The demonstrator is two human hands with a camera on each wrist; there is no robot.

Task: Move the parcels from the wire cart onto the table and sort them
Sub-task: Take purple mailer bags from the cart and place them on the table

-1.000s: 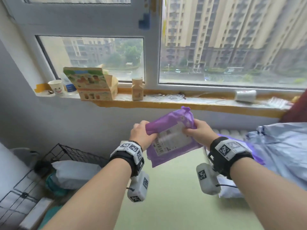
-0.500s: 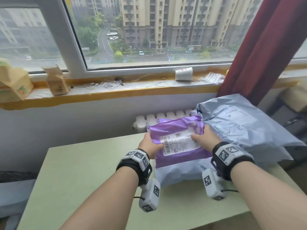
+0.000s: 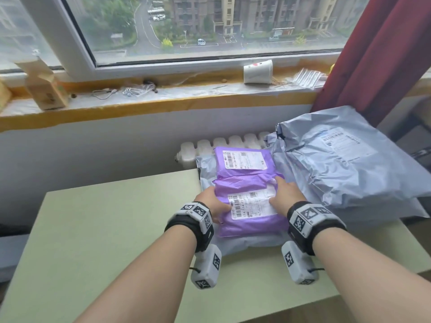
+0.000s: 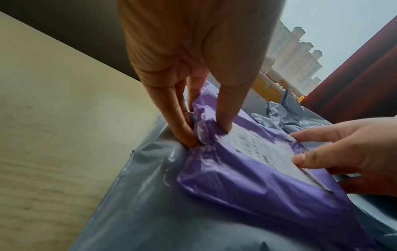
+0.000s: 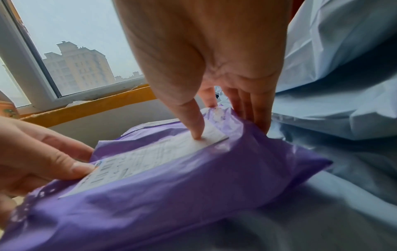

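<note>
Carried over from the cart side, the purple parcel [image 3: 250,213] now rests on the grey stack; my left hand [image 3: 213,202] and right hand [image 3: 285,194] still pinch its ends. Next, I let go.

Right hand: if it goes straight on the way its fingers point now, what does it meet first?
Probably the second purple parcel, which lies just beyond the purple parcel that the right hand holds. The big grey parcel stays beside it. Depth is unclear.

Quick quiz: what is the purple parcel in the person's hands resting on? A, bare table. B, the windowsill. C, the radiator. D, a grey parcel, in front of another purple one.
D: the held purple parcel lies on a grey parcel, with a second purple parcel just behind.
</note>
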